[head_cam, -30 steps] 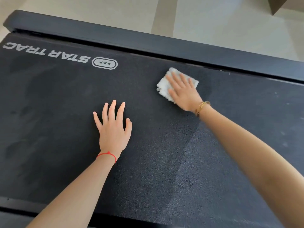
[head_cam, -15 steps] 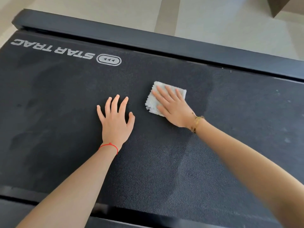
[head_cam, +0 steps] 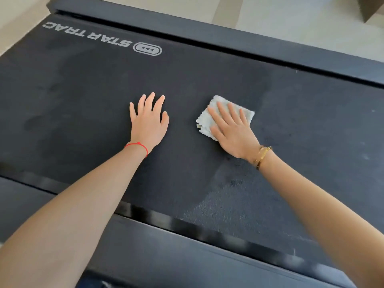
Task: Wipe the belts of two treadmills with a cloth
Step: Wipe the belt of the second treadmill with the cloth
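A black treadmill belt [head_cam: 83, 96] with a white STAR TRAC logo fills most of the view. My right hand [head_cam: 232, 132] lies flat, fingers straight, pressing a small folded white cloth [head_cam: 204, 121] onto the belt near its middle. Part of the cloth is hidden under the palm. My left hand [head_cam: 148, 121] rests flat on the bare belt just left of the cloth, fingers spread, holding nothing. A darker wiped patch surrounds both hands; the belt to the right looks greyer and dusty.
Black side rails run along the far edge [head_cam: 228, 38] and the near edge [head_cam: 187, 256] of the belt. Pale tiled floor [head_cam: 291, 15] lies beyond the far rail. A brown object's corner [head_cam: 372, 7] shows at the top right.
My right hand has slid the cloth from near the far rail back toward me, to the middle of the belt. The left hand stays planted; the view has shifted right.
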Tool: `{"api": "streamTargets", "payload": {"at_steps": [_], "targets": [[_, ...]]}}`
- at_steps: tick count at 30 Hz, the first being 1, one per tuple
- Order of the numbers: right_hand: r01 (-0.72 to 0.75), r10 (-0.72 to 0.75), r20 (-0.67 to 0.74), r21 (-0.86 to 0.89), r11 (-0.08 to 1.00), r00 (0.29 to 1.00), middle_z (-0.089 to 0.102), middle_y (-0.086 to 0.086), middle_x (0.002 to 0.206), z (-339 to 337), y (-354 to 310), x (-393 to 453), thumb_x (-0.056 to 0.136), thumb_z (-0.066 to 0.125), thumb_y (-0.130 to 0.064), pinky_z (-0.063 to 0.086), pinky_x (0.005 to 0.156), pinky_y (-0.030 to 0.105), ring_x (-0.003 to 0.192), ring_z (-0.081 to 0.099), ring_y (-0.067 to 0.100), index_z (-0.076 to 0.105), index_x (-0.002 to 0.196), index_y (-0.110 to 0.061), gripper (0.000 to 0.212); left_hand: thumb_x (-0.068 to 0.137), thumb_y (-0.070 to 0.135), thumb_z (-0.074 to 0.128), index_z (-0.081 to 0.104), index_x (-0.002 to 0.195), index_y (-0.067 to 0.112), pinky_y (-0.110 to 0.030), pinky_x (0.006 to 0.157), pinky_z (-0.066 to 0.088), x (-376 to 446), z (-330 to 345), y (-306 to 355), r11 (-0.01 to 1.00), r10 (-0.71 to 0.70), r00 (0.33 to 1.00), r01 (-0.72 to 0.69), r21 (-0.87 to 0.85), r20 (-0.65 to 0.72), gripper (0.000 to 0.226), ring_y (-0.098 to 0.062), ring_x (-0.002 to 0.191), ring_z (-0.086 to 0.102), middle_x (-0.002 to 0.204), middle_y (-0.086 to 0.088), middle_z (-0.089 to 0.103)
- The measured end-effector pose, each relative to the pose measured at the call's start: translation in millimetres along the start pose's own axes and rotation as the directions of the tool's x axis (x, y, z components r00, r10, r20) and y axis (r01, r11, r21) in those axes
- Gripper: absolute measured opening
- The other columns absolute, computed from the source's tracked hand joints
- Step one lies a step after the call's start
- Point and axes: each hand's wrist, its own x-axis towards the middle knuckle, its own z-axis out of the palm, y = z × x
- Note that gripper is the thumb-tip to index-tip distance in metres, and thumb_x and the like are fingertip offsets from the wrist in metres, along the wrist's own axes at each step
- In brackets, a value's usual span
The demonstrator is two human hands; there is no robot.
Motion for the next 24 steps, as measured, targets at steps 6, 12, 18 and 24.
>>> {"api": "streamTargets", "payload": {"at_steps": [6,12,18,24], "targets": [[0.326,-0.324,0.063,-0.023,0.945,0.944,-0.002,0.0,0.166,23,-68,-112,0.105,0.009,-0.039,-0.001,0.123,0.049,0.153,-0.004,0.029,0.003,0.158,-0.026,0.055,0.106,0.026,0.039,0.038,0.153,0.016,-0.057,0.122,0.015,-50,-18,1,0.99,0.085,0.996,-0.086,0.108,0.009,0.049,-0.027,0.15,0.025,0.159,-0.009,0.034],[0.261,-0.259,0.05,-0.038,0.965,0.964,-0.005,-0.003,0.166,19,-45,-118,0.107,0.014,-0.037,-0.001,0.123,0.045,0.153,-0.006,0.027,-0.003,0.157,-0.031,0.054,0.106,0.026,0.037,0.036,0.154,0.015,-0.055,0.122,0.015,-78,-28,2,0.981,0.137,0.99,-0.141,0.133,0.037,0.049,-0.026,0.15,0.025,0.158,-0.009,0.035],[0.011,-0.01,0.013,-0.054,0.998,1.0,-0.006,0.001,0.166,15,-41,-101,0.106,0.013,-0.034,-0.001,0.121,0.05,0.152,-0.002,0.032,-0.002,0.158,-0.027,0.054,0.106,0.028,0.031,0.027,0.157,0.013,-0.054,0.123,0.016,-68,-42,6,0.924,0.306,0.943,-0.327,0.2,0.128,0.053,-0.026,0.152,0.021,0.163,-0.009,0.026],[0.232,-0.232,0.007,0.042,0.972,0.973,0.001,-0.004,0.166,33,-85,-163,0.106,0.014,-0.038,-0.005,0.123,0.046,0.153,-0.005,0.026,0.006,0.158,-0.029,0.054,0.106,0.027,0.033,0.025,0.158,0.015,-0.056,0.121,0.019,-80,-33,-6,0.925,0.323,0.939,-0.339,0.169,0.115,0.055,-0.028,0.152,0.021,0.163,-0.008,0.025]]}}
